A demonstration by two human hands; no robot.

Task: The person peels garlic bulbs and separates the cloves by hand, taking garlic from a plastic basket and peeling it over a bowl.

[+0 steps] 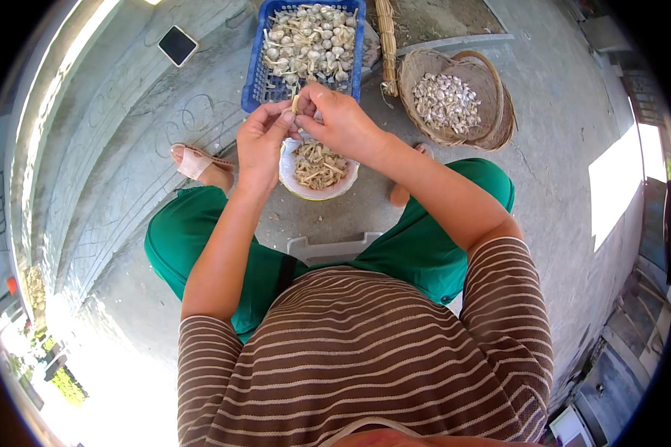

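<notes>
My left hand (265, 138) and my right hand (337, 119) meet above the near edge of a blue plastic basket (250, 86). Between their fingertips they pinch a small pale piece of garlic (296, 104) with its stalk. Both hands have their fingers closed round it. The blue basket holds a heap of whole garlic bulbs (313, 41). Just below my hands stands a white bowl (288, 175) of dry stalk and root scraps (319, 167), its far rim partly covered by my fingers.
To the right sits a wicker basket (492, 93) holding loose garlic cloves (446, 103). A bundle of straw (387, 45) lies between the two baskets. A phone (178, 46) rests on the floor at the upper left. My feet flank the bowl.
</notes>
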